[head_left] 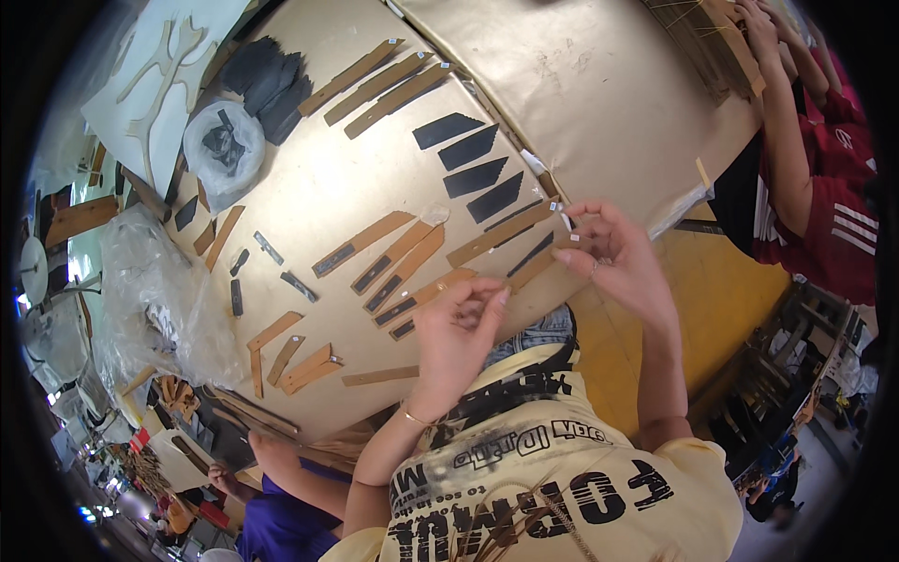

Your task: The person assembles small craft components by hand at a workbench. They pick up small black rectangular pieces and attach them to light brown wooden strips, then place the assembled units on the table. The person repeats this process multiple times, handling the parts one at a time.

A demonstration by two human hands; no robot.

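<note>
Over the near edge of the gold-covered table, my left hand [457, 330] is curled, with its thumb and fingertips together; anything between them is too small to make out. Beneath it and beside it lie tan strips [412, 304] with dark inlaid patches. My right hand [613, 258] curves its thumb and fingers apart at the end of a brown strip [536, 270], the thumb touching that end. By its fingertips shows a small white tag [574, 238]. A longer brown strip [496, 236] with a tagged tip lies just beyond, and a thin black strip [532, 255] lies between the two.
Black slant-ended pieces [473, 155] and tagged brown strips [375, 84] lie farther back. At left are a plastic bag of dark scraps [225, 150] and crumpled clear plastic [159, 300]. A person in red [815, 178] works at the right; one in purple [290, 510] at lower left.
</note>
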